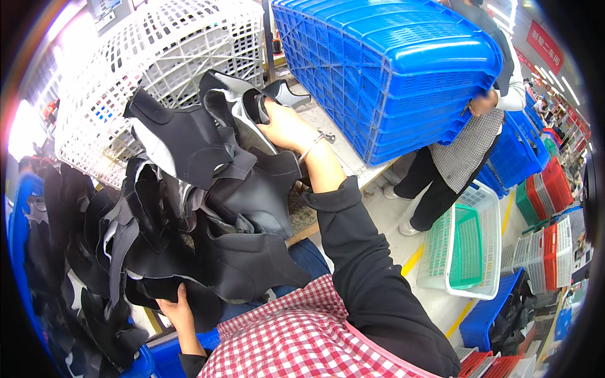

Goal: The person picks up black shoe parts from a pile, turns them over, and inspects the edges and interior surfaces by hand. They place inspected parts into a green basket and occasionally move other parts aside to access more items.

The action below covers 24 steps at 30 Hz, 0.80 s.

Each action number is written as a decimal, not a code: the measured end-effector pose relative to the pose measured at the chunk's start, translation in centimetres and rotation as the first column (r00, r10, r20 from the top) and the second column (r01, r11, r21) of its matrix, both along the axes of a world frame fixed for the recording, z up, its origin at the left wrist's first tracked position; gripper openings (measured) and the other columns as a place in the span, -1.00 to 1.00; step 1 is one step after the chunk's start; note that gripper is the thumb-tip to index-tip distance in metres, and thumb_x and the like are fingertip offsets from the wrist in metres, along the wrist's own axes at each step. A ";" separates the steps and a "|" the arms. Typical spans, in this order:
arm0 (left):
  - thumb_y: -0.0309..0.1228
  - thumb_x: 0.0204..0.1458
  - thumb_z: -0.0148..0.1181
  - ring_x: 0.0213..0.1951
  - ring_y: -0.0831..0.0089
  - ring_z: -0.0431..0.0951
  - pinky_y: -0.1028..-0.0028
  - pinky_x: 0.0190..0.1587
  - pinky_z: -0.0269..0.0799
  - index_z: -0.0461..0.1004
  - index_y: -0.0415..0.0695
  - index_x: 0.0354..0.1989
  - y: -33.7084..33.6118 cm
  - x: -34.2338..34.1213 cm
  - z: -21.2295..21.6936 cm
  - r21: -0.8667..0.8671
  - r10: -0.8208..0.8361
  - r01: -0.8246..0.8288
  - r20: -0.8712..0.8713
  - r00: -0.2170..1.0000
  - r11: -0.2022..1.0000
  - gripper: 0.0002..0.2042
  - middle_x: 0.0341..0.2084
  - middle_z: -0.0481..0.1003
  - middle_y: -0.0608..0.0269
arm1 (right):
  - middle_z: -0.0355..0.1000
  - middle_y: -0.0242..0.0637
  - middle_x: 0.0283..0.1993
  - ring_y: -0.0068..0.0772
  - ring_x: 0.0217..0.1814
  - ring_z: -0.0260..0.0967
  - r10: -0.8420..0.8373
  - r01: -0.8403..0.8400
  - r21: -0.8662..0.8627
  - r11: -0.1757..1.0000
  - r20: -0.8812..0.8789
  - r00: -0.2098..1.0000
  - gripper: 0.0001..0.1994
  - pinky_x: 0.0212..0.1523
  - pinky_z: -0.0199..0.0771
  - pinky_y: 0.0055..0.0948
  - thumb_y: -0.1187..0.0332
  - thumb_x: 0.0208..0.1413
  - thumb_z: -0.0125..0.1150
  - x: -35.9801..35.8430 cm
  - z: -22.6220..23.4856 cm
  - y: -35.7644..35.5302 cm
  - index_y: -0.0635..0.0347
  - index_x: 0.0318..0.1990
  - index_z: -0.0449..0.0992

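Black shoe uppers with pale linings lie in a loose pile (249,195) on the worktable in front of me. At the near side of the pile, my left hand (176,312) is closed on the edge of a black shoe upper (189,296); its thumb lies on top and its other fingers are mostly hidden beneath. My right hand (287,126) reaches to the far side, its fingers closed around a black and grey shoe upper (242,116). Beside it, a large black upper (183,142) rests on the pile with its white lining partly showing.
Stacked blue crates (391,69) stand beyond the table, with a white basket (170,50) at the far left. More uppers (69,252) fill the left side. To the right, a person in a checked apron (460,154) stands near a white basket holding a green one (463,246).
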State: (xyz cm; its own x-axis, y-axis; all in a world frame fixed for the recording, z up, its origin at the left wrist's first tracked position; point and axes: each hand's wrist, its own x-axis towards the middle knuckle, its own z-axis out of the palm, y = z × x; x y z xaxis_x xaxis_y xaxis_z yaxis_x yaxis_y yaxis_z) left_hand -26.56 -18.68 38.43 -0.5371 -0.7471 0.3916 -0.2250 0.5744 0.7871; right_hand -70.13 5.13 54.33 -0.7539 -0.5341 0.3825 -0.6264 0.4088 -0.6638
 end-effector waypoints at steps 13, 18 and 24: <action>-0.44 0.08 0.45 0.21 0.11 0.44 0.29 0.32 0.23 0.31 -0.41 0.27 -0.6 0.0 -0.3 0.037 -0.018 0.019 -0.026 1.000 0.999 -0.38 0.18 0.44 -0.10 | 0.55 0.18 0.08 0.16 0.16 0.51 -0.006 0.007 -0.020 1.000 0.043 0.999 -0.40 0.20 0.47 -0.13 0.12 0.03 0.37 -1.2 0.5 2.9 0.24 0.20 0.46; -0.43 0.08 0.45 0.21 0.10 0.44 0.28 0.32 0.23 0.33 -0.41 0.25 -0.6 0.1 -0.3 0.024 -0.010 0.011 -0.019 1.000 1.000 -0.39 0.18 0.44 -0.11 | 0.54 0.15 0.08 0.12 0.12 0.52 -0.129 0.128 0.090 0.988 0.007 0.992 -0.39 0.13 0.50 -0.17 0.07 0.06 0.33 -1.5 0.8 4.6 0.26 0.19 0.44; -0.43 0.09 0.43 0.21 0.03 0.44 0.26 0.33 0.23 0.35 -0.42 0.23 -1.3 0.3 -1.0 0.004 0.018 -0.018 0.098 0.995 1.000 -0.43 0.18 0.44 -0.11 | 0.58 0.04 -0.04 0.10 0.06 0.56 -0.654 0.681 0.292 0.671 -0.200 0.730 -0.35 0.00 0.57 0.01 -0.07 0.02 0.41 -3.8 -2.5 8.3 0.19 0.13 0.43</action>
